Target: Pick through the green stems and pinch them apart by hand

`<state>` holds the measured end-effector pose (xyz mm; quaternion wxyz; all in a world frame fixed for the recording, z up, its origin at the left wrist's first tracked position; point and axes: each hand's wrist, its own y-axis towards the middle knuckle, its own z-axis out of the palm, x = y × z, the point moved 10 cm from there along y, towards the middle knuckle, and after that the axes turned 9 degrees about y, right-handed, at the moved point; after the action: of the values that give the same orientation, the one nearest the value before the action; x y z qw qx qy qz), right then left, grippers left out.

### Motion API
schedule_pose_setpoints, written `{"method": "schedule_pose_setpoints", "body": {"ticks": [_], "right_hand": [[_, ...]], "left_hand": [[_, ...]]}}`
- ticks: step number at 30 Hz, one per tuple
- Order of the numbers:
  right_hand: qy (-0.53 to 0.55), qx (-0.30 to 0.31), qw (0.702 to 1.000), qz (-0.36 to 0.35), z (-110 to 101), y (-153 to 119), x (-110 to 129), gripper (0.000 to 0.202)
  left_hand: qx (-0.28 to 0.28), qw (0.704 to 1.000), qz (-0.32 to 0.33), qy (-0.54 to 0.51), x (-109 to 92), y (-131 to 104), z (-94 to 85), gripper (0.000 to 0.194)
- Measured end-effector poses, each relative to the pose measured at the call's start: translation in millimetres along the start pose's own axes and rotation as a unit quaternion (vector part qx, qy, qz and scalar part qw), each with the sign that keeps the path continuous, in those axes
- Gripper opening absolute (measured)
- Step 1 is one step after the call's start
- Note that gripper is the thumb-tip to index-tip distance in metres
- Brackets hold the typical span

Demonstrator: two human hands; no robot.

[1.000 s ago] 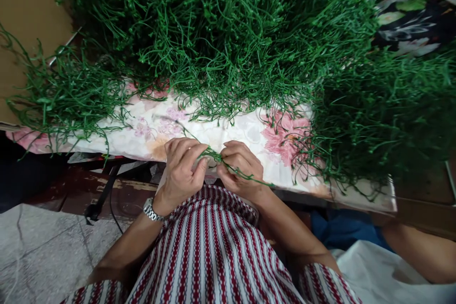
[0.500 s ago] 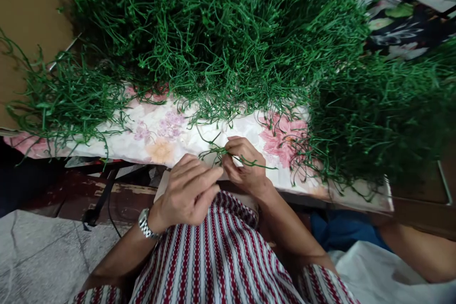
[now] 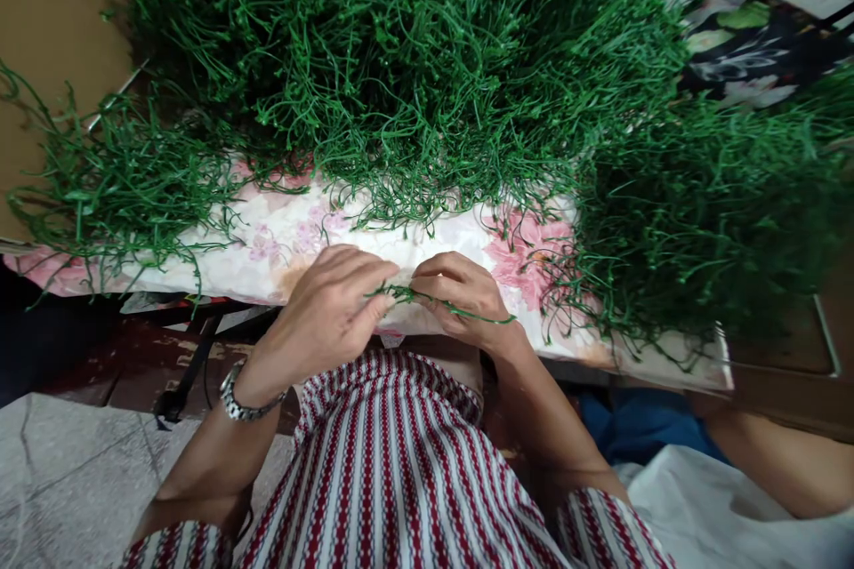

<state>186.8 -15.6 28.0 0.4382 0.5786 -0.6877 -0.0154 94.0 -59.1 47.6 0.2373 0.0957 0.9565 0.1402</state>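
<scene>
Between my two hands is a small branched green stem, thin and wiry, possibly artificial. My right hand is closed around it, and a long strand pokes out past the knuckles toward the wrist. With a metal watch on its wrist, my left hand pinches the branched end between thumb and fingers. Both hands are held just above the near edge of a floral-covered table. A large heap of similar green stems lies beyond them.
Smaller piles of green stems lie on the left and right. A dark floral bag stands at the back right. Cardboard rises at the far left. Another person's leg is close by on the right.
My left hand has moved up and slightly left, and its fingers now meet the branched end of the stem. My right hand has stayed nearly in place, keeping its hold.
</scene>
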Motion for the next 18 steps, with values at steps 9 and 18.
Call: {"method": "schedule_pose_setpoints", "body": {"ticks": [9,18], "right_hand": [[0.058,-0.022,0.998,0.0,8.2,0.6,2.7,0.009],[0.066,-0.163,0.976,0.132,-7.6,-6.7,-7.4,0.007]], "left_hand": [[0.086,0.967,-0.124,-0.205,24.2,-9.2,46.0,0.015],[-0.045,0.956,-0.215,-0.194,31.7,-19.7,34.6,0.008]]}}
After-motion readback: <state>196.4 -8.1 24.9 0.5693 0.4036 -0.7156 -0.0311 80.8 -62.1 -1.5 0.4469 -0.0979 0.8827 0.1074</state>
